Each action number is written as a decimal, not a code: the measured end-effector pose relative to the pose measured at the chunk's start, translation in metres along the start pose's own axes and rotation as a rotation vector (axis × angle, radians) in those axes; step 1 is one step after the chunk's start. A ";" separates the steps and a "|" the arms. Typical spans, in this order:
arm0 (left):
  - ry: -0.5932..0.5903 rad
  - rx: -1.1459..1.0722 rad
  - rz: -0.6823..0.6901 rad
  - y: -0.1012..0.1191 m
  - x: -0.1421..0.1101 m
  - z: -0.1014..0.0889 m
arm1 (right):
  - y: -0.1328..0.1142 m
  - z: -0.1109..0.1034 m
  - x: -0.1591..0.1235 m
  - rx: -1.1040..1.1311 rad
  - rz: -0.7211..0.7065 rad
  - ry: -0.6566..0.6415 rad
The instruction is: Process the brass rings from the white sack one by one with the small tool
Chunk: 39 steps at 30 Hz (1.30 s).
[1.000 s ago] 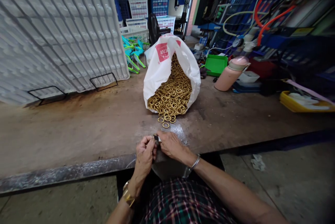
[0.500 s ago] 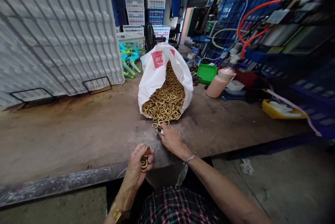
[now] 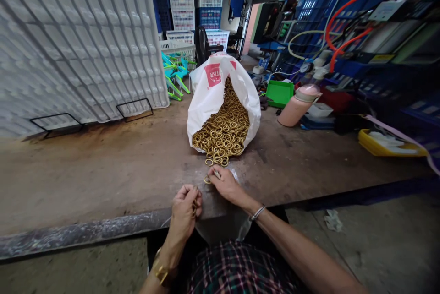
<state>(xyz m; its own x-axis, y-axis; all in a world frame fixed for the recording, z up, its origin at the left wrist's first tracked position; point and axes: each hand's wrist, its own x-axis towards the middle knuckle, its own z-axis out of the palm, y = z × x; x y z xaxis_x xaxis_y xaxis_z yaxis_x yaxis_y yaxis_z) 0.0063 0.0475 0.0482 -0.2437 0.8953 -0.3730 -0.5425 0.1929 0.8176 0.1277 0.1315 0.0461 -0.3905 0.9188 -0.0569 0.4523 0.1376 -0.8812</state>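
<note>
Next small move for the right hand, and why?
Probably bring the single ring at the right hand's fingertips to the left hand. The left is close by, curled around similar rings, and that ring lies apart from the bag's spill.

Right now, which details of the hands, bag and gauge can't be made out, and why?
All in the head view:
Count of held rings in the left hand: hidden by its fingers.
Pale item in the right hand: too small, partly covered by fingers.
Inside back of the white bag: hidden by the ring heap.
Reading on the gauge: too small.
</note>
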 end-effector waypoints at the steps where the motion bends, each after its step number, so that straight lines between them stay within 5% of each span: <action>1: 0.037 0.118 0.078 -0.002 0.001 0.000 | -0.003 0.002 -0.001 0.112 0.049 -0.041; 5: 0.064 0.450 0.335 -0.006 0.002 -0.001 | -0.014 0.007 -0.008 0.427 0.231 -0.221; 9: 0.002 0.537 0.409 -0.002 0.001 0.001 | -0.018 0.009 -0.012 0.586 0.334 -0.305; 18: 0.012 0.516 0.304 -0.001 0.000 0.001 | -0.018 0.007 -0.012 0.197 -0.010 -0.142; 26: -0.078 0.226 -0.041 0.003 -0.003 0.003 | -0.015 0.006 -0.012 0.137 -0.020 -0.184; 39: -0.144 0.013 -0.087 0.001 -0.004 0.001 | -0.021 0.002 -0.014 0.166 0.013 -0.220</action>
<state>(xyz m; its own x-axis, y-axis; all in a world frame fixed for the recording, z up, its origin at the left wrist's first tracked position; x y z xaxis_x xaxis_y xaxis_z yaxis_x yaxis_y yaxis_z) 0.0071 0.0447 0.0511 -0.0778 0.9229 -0.3771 -0.5456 0.2771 0.7909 0.1222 0.1153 0.0650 -0.5587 0.8150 -0.1537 0.3283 0.0472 -0.9434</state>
